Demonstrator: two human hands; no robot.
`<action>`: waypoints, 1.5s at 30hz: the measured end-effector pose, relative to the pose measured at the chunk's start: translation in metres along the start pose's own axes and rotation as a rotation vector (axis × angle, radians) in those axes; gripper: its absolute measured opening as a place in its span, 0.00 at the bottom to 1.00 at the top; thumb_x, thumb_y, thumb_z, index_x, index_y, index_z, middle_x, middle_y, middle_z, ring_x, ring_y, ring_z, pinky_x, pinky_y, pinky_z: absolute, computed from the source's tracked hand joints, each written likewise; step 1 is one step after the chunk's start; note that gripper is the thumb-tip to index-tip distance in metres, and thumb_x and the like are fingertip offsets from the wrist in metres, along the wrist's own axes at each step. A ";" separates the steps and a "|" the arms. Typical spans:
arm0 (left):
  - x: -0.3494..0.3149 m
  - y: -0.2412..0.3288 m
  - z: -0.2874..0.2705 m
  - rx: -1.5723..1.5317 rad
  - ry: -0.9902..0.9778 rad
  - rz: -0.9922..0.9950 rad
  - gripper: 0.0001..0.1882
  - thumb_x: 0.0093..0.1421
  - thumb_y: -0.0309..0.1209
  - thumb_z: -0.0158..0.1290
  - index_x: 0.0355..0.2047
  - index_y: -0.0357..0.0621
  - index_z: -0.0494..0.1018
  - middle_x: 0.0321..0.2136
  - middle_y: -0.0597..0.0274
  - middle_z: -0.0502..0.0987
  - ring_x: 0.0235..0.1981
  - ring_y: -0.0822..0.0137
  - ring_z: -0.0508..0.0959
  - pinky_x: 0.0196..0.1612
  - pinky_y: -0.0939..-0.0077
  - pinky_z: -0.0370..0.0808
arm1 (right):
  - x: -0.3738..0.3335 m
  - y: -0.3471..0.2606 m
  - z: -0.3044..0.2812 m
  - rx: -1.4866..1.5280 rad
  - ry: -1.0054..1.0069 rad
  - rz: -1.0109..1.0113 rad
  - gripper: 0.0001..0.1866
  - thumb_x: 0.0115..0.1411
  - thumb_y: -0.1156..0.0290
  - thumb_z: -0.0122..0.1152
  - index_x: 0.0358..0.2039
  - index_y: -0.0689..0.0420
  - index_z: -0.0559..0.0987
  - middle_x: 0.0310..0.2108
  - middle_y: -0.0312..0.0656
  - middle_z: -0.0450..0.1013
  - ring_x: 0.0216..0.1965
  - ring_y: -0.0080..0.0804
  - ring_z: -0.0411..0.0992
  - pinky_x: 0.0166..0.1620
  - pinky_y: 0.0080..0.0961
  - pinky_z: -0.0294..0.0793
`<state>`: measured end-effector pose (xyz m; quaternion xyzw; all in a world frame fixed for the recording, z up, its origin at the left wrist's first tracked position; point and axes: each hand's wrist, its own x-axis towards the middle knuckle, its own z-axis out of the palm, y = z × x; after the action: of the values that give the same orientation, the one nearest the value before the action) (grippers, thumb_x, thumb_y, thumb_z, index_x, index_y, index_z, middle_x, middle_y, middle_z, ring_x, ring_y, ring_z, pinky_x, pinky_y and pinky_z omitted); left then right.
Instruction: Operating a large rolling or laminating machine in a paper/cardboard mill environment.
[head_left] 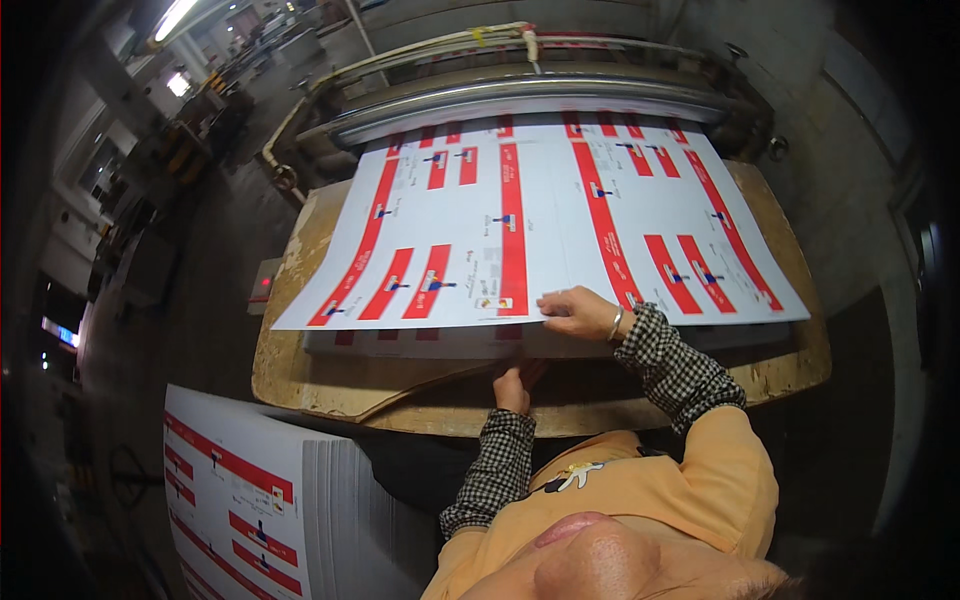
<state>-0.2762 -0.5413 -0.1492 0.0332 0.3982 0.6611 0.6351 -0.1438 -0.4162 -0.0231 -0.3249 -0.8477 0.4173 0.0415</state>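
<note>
A large white printed sheet [545, 230] with red bands and small blue marks lies across a worn wooden board [290, 375]. Its far end runs under the metal roller [530, 95] of a machine. At the middle of the sheet's near edge, my right hand [580, 313] is closed, with thumb and fingers pinching that edge. My left hand [513, 388] is lower and to the left, over the board's front, beside a second printed sheet [385, 345] that shows beneath the first. Shade and the sheets partly hide its fingers, so I cannot tell their grip.
A thick stack of similar printed sheets [235, 490] stands at the lower left, close to my left arm. Hoses and a rail [430, 55] cross above the roller. A box with a red light [265, 285] sits left of the board. A wall rises on the right.
</note>
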 end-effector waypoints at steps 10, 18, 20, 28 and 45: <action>0.003 -0.007 0.012 0.223 0.296 0.105 0.14 0.47 0.21 0.37 0.34 0.26 0.65 0.31 0.44 0.70 0.28 0.58 0.75 0.33 0.66 0.75 | -0.011 0.034 0.046 -0.097 0.141 -0.155 0.17 0.39 0.66 0.59 0.29 0.64 0.75 0.36 0.51 0.71 0.42 0.40 0.69 0.42 0.25 0.69; 0.001 -0.003 0.014 0.130 0.127 0.099 0.15 0.57 0.35 0.45 0.34 0.31 0.63 0.29 0.51 0.69 0.30 0.57 0.73 0.33 0.62 0.75 | 0.055 0.077 0.028 -0.174 0.423 0.204 0.20 0.39 0.59 0.59 0.31 0.60 0.74 0.31 0.47 0.70 0.34 0.43 0.68 0.39 0.29 0.68; 0.003 -0.003 0.018 0.119 0.153 0.090 0.15 0.56 0.34 0.46 0.34 0.30 0.63 0.30 0.50 0.69 0.29 0.56 0.73 0.33 0.62 0.75 | 0.058 0.087 0.038 -0.162 0.489 0.253 0.24 0.39 0.56 0.60 0.33 0.61 0.74 0.34 0.48 0.69 0.38 0.44 0.67 0.42 0.30 0.66; 0.001 0.003 -0.001 0.086 0.019 0.063 0.09 0.53 0.29 0.49 0.27 0.33 0.67 0.25 0.56 0.72 0.27 0.65 0.74 0.32 0.71 0.75 | 0.006 0.035 0.050 -0.498 0.000 0.019 0.45 0.32 0.59 0.68 0.52 0.56 0.60 0.57 0.55 0.46 0.59 0.52 0.40 0.57 0.44 0.44; -0.013 0.018 0.034 0.232 0.194 0.048 0.13 0.53 0.23 0.38 0.36 0.23 0.64 0.32 0.44 0.71 0.33 0.54 0.75 0.35 0.62 0.76 | -0.009 0.033 0.036 -0.167 0.100 -0.161 0.14 0.45 0.68 0.53 0.32 0.61 0.73 0.32 0.49 0.70 0.32 0.43 0.70 0.36 0.30 0.68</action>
<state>-0.2696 -0.5336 -0.1102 0.0521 0.5305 0.6257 0.5696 -0.1322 -0.4315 -0.0687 -0.2786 -0.8997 0.3239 0.0897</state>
